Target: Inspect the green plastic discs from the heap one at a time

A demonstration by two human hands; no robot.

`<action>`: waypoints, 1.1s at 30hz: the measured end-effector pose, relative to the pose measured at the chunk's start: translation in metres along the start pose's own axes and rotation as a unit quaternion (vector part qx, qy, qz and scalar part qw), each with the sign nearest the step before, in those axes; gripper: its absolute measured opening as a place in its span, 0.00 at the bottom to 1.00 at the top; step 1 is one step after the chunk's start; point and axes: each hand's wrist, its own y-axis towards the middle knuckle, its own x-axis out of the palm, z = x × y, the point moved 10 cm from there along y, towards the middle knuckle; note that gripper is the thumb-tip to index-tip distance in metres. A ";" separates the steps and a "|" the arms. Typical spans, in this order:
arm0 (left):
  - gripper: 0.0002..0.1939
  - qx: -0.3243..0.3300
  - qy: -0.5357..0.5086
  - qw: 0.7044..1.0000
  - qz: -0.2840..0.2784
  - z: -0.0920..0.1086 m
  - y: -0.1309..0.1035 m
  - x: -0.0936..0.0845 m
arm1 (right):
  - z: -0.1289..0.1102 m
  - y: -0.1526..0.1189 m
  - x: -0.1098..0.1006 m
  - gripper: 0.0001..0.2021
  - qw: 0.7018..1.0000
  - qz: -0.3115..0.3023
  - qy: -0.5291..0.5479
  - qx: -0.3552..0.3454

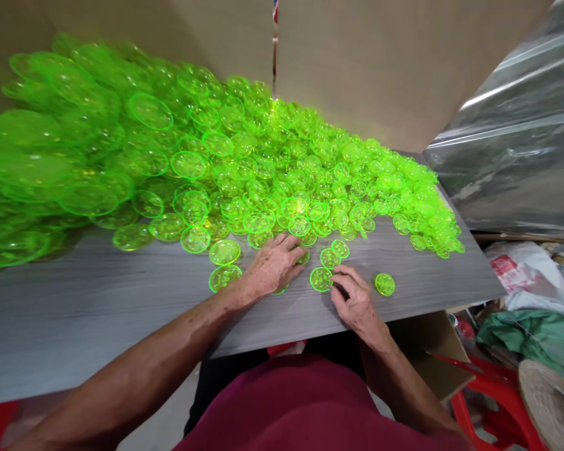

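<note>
Beyond one maroon shirt (282, 407), left hand (273, 264) curls loosely, hold unclear; right hand (356, 299), likewise, neighbours one lone disc (384, 284).

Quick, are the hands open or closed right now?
Left hand: fingers bent over a green disc; can't tell whether it's gripping.
Right hand: loosely curled beside another disc; grip can't be told.

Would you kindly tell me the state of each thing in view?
Green disc pile: heaped
Lone green disc: lying flat
Grey table: partly covered by discs
Left hand: fingers bent, grip unclear
Right hand: fingers curled, grip unclear
Cardboard box: open, partly hidden
Green sheeting: crumpled
Red stool: partly in view
</note>
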 end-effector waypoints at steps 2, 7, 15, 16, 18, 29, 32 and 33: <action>0.14 -0.022 -0.047 0.999 0.004 -0.006 0.002 0.000 | 0.005 0.004 -0.005 0.10 1.000 0.027 -0.001 0.015; 0.18 -0.110 -0.172 0.979 0.019 -0.033 0.003 -0.004 | 0.015 0.015 -0.010 0.12 0.996 0.047 -0.067 0.022; 0.18 -0.129 -0.236 0.963 0.008 -0.046 0.003 -0.006 | 0.020 0.026 0.006 0.22 0.996 -0.052 -0.073 -0.009; 0.18 -0.126 -0.234 0.964 0.006 -0.045 0.003 -0.006 | 0.019 0.025 0.008 0.21 0.995 -0.062 -0.074 -0.008; 0.18 -0.115 -0.220 0.969 0.020 -0.042 0.003 -0.008 | 0.017 0.023 0.009 0.19 0.995 -0.063 -0.072 -0.008; 0.17 0.227 -0.039 0.943 0.239 0.050 -0.034 -0.049 | 0.008 0.012 0.009 0.27 0.994 -0.074 -0.081 -0.030; 0.16 0.335 -0.065 0.919 0.198 0.094 -0.049 -0.038 | 0.001 0.018 0.024 0.32 0.987 -0.125 -0.075 -0.074; 0.16 0.364 -0.067 0.912 0.176 0.108 -0.053 -0.032 | -0.002 0.020 0.029 0.33 0.984 -0.142 -0.068 -0.088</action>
